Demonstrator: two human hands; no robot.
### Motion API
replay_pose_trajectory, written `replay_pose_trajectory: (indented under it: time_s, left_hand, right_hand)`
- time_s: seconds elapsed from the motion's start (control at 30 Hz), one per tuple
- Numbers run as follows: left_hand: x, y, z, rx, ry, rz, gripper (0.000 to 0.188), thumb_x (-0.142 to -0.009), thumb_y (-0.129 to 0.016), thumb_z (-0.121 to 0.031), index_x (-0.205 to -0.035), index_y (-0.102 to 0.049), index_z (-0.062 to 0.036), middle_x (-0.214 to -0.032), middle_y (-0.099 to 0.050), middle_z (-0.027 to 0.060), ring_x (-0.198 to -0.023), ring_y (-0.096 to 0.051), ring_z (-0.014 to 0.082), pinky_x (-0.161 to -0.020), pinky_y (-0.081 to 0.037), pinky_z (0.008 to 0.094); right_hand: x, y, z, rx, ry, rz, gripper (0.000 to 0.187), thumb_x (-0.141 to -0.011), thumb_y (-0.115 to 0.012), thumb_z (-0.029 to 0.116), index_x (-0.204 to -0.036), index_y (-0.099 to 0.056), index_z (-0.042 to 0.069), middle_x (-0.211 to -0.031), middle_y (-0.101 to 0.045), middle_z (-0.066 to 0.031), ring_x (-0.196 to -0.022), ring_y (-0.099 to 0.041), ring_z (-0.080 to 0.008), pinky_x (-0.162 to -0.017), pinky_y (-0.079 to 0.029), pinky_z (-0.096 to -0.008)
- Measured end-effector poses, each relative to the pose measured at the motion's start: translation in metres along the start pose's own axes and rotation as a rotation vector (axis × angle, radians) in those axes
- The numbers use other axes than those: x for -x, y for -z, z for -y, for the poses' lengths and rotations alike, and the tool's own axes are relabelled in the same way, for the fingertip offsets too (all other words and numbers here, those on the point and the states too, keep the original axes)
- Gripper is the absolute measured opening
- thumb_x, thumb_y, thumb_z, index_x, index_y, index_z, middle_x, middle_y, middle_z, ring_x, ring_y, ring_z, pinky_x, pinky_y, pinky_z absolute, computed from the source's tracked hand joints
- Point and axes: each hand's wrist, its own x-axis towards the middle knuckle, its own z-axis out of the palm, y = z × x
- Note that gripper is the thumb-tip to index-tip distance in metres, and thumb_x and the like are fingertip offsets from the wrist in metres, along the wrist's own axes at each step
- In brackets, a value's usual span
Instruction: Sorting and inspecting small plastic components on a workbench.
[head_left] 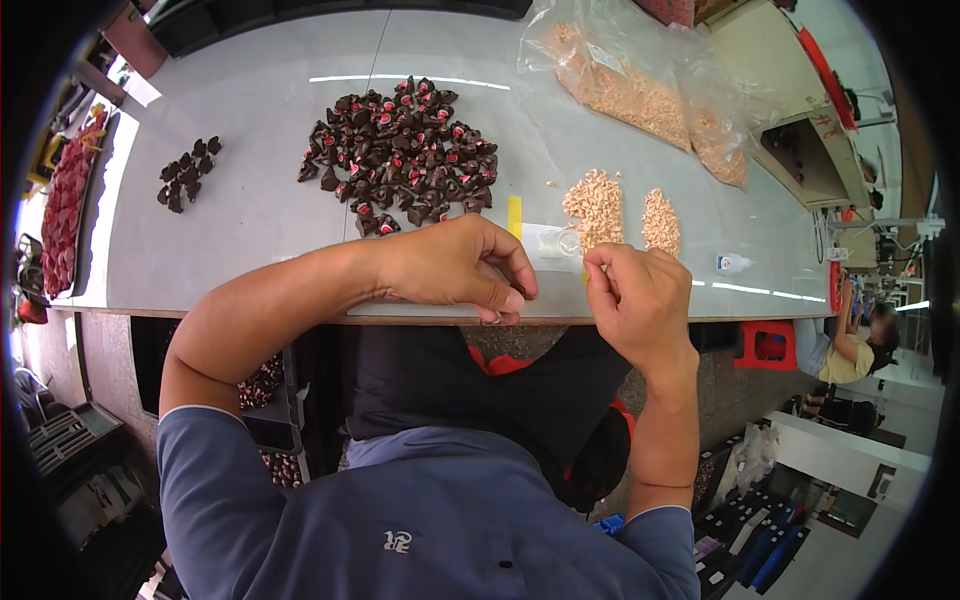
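At the table's front edge my left hand (455,265) is closed, its fingers curled in toward the thumb; whatever sits between them is hidden. To its right, my right hand (642,300) pinches thumb and forefinger together over something too small to name. Just beyond the right hand lies a heap of small beige pieces (596,205), with a narrower heap of beige pieces (660,222) beside it. Between the hands, a white sheet (545,240) with a small clear item on it lies near a yellow strip (514,214). Past my left hand spreads a large pile of dark brown pieces with pink-red spots (405,155).
A smaller dark cluster (188,175) lies to the left. Clear plastic bags of beige pieces (625,95) rest at the back right, near an open-fronted machine (800,150). A small white bottle (733,263) is on the right. Another person (850,345) sits far right.
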Motion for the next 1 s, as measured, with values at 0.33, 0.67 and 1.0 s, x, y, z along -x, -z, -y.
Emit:
replay_pose_trajectory:
  time_s: [0.33,0.67,1.0]
  left_hand:
    - [-0.003,0.003,0.007,0.123,-0.037,-0.039,0.024,-0.095,-0.065,-0.001,-0.117,-0.063,0.0065,-0.116,-0.067,0.0136,-0.095,-0.073,0.0180,-0.079,-0.058,0.0256]
    - [-0.005,0.004,0.008,0.180,-0.036,-0.060,0.026,-0.095,-0.067,-0.003,-0.118,-0.065,0.0069,-0.114,-0.070,0.0144,-0.097,-0.072,0.0180,-0.082,-0.058,0.0256]
    - [-0.006,0.004,0.009,0.237,-0.040,-0.078,0.025,-0.094,-0.068,-0.003,-0.117,-0.065,0.0079,-0.106,-0.072,0.0143,-0.095,-0.073,0.0186,-0.082,-0.059,0.0257]
  right_hand:
    - [-0.013,-0.005,-0.009,0.182,0.051,0.188,0.013,-0.081,-0.072,0.002,-0.086,-0.061,0.007,-0.062,-0.061,-0.0055,-0.055,-0.062,-0.0254,-0.055,-0.045,-0.0383]
    - [-0.004,0.000,0.005,-0.013,-0.020,0.052,0.016,-0.077,-0.073,-0.004,-0.085,-0.063,0.006,-0.059,-0.056,-0.0018,-0.049,-0.054,-0.0188,-0.051,-0.040,-0.0333]
    - [0.018,-0.030,0.027,-0.336,-0.167,-0.077,0.016,-0.077,-0.072,-0.007,-0.086,-0.065,0.004,-0.059,-0.057,-0.0013,-0.047,-0.053,-0.0143,-0.049,-0.040,-0.0277]
